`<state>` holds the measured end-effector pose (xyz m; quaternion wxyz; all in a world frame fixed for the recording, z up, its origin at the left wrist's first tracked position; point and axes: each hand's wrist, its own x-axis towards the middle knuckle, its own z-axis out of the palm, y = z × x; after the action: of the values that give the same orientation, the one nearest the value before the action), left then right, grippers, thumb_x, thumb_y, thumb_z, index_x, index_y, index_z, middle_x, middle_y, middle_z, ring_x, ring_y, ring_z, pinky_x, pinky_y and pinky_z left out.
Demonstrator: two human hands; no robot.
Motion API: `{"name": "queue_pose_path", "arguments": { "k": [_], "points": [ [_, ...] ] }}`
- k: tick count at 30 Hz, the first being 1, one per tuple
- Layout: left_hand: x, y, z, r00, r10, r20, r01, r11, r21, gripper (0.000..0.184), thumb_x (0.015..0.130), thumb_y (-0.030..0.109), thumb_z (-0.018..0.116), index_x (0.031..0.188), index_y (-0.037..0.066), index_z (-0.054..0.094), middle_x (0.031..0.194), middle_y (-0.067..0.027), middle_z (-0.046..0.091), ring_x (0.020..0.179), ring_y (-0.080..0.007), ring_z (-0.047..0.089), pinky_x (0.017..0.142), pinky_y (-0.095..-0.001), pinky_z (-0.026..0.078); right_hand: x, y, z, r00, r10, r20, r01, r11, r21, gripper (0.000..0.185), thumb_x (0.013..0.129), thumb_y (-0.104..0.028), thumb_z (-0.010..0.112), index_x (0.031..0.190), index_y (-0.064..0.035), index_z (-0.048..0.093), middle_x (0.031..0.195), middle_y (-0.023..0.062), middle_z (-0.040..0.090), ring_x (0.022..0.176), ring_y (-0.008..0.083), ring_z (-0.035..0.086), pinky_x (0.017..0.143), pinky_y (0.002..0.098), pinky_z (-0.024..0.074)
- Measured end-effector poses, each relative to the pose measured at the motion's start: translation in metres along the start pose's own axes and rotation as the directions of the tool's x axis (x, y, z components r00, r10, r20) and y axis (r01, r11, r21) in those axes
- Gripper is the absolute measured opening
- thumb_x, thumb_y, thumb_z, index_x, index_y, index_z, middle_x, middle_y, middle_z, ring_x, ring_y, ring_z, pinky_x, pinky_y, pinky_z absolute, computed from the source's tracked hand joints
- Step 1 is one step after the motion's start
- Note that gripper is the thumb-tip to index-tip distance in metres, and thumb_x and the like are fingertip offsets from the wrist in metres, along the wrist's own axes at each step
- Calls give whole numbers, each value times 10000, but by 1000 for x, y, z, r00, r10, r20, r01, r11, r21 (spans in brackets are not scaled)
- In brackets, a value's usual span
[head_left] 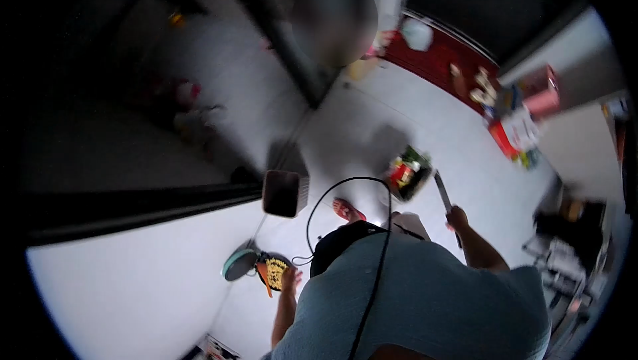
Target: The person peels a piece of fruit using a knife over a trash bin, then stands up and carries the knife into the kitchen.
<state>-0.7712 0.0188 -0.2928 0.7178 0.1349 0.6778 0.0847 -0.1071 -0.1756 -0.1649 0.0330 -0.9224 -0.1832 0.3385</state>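
Note:
My right hand [456, 218] is closed around a long, narrow, dark grey blade-like tool [443, 190]. The tool sticks out beyond both sides of the hand, and its exact kind is not clear. On the left, my left hand [290, 280] has its fingers apart and appears to hold nothing. It is close beside a dark pan [290, 262] of yellow food pieces [276, 275]. An orange spatula [264, 279] rests in the pan with its handle over the rim. A round teal lid or pan [239, 265] sits left of it.
An open bin [282, 194] stands on the floor ahead, left of my foot [347, 210]. A container of colourful packages and greens [407, 174] sits ahead right. Bags [518, 131] and a red mat [425, 61] lie farther off. A black cable [380, 260] loops over my body.

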Motion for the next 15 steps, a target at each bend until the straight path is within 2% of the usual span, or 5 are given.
{"name": "queue_pose_path", "arguments": {
  "k": [4,7,8,9,15],
  "points": [
    [-15,104,6,964,263,-42,-257,959,119,273,911,269,521,1131,114,564,903,-15,617,788,-168,654,562,-306,444,-13,-86,-20,993,103,65,-115,966,233,64,862,-101,508,834,-81,454,532,102,533,369,206,530,309,330,403],
    [30,110,-14,874,486,18,-477,850,224,384,879,258,571,1211,69,536,994,-55,636,870,-177,663,642,-337,479,31,-84,-4,1000,-19,0,19,1000,-10,87,829,-119,554,867,-62,499,608,173,589,486,298,594,456,422,489],
    [17,130,-2,963,253,-93,-244,965,95,383,877,252,571,1209,64,537,1007,-60,639,888,-181,665,653,-342,484,33,-113,-10,990,-131,-59,120,981,-155,113,819,-137,573,875,-57,517,656,201,614,568,341,630,536,458,518],
    [10,138,6,961,254,-110,-246,966,81,383,877,252,571,1209,64,537,1007,-60,639,888,-181,665,653,-342,484,36,-140,-24,997,48,55,-40,989,-139,163,819,-194,591,890,-53,547,791,228,641,788,400,641,704,494,514],
    [36,134,35,942,336,10,-326,904,276,367,899,270,549,1196,55,548,992,-73,645,890,-190,662,670,-359,495,103,-248,-61,893,-447,41,420,800,-429,225,874,-276,509,942,-73,578,904,203,649,888,420,612,743,518,491]
  ]
}}
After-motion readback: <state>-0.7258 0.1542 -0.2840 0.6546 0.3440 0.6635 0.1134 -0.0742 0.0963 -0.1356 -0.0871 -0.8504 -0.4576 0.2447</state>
